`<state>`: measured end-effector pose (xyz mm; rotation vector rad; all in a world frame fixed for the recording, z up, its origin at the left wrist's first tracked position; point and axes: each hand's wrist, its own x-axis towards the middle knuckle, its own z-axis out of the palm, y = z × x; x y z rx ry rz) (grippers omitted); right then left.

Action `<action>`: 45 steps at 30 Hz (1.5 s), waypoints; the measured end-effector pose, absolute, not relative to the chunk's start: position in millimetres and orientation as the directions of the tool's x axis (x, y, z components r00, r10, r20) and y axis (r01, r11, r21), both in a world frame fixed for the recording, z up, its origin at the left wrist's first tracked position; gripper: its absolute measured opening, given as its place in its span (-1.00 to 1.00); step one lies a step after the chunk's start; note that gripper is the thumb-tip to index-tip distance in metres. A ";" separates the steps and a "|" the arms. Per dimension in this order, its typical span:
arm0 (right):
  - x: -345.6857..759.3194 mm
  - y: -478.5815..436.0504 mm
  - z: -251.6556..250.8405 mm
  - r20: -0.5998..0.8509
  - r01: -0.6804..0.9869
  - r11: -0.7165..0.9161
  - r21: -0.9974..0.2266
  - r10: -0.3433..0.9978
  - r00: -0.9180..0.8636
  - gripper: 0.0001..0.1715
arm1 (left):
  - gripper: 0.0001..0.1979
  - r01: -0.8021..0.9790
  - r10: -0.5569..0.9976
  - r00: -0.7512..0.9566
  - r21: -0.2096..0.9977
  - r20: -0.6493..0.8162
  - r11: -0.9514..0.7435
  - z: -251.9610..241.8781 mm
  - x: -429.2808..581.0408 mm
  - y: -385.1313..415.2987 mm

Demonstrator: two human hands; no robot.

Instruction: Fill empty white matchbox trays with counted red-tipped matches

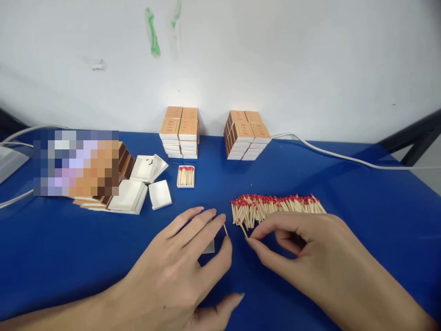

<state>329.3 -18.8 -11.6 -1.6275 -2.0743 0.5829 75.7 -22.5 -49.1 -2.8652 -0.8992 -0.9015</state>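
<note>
My left hand (193,257) is over a small pale matchbox tray (209,247), mostly hidden beneath its fingers. A thin matchstick (225,229) spans the tips of its index and middle fingers, its head out of sight; the thumb sticks out to the side. Between thumb and index finger, my right hand (299,257) pinches a single red-headed match (243,227) by its lower end. Just behind that hand lies a wide heap of loose matches (265,207), red heads pointing away from me. A filled matchbox tray (186,177) sits beyond my left hand.
Two blocks of stacked matchboxes, one left (179,133) and one right (246,135), stand by the white wall. White trays (127,195) and brown box sleeves (126,158) are piled at left, partly blurred. A white cable (327,151) crosses the blue tabletop (365,197).
</note>
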 end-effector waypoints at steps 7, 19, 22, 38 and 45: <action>310.7 -20.0 -19.3 0.055 0.778 0.169 -0.606 0.984 -0.170 -0.82 | -0.58 0.522 0.503 0.602 0.171 0.621 -0.836 -61.4 69.1 -30.6; 337.5 -18.0 -12.8 0.257 0.876 0.291 -0.384 0.945 -0.202 -0.70 | -0.78 0.495 0.458 0.626 0.132 0.631 -0.859 -59.3 69.8 -28.0; 343.7 -18.6 -15.6 0.299 0.920 0.314 -0.236 0.924 -0.239 -0.64 | -0.81 0.452 0.414 0.689 0.094 0.595 -0.887 -55.4 72.3 -26.7; 338.7 -23.4 -26.9 0.283 0.956 0.267 -0.122 0.932 -0.225 -0.65 | -0.69 0.500 0.426 0.745 -0.008 0.514 -0.866 -48.3 77.6 -25.9; 337.7 -19.2 -12.6 0.383 0.908 0.347 -0.235 0.892 -0.241 -0.57 | -0.71 0.513 0.408 0.715 -0.030 0.568 -0.858 -50.9 74.9 -29.2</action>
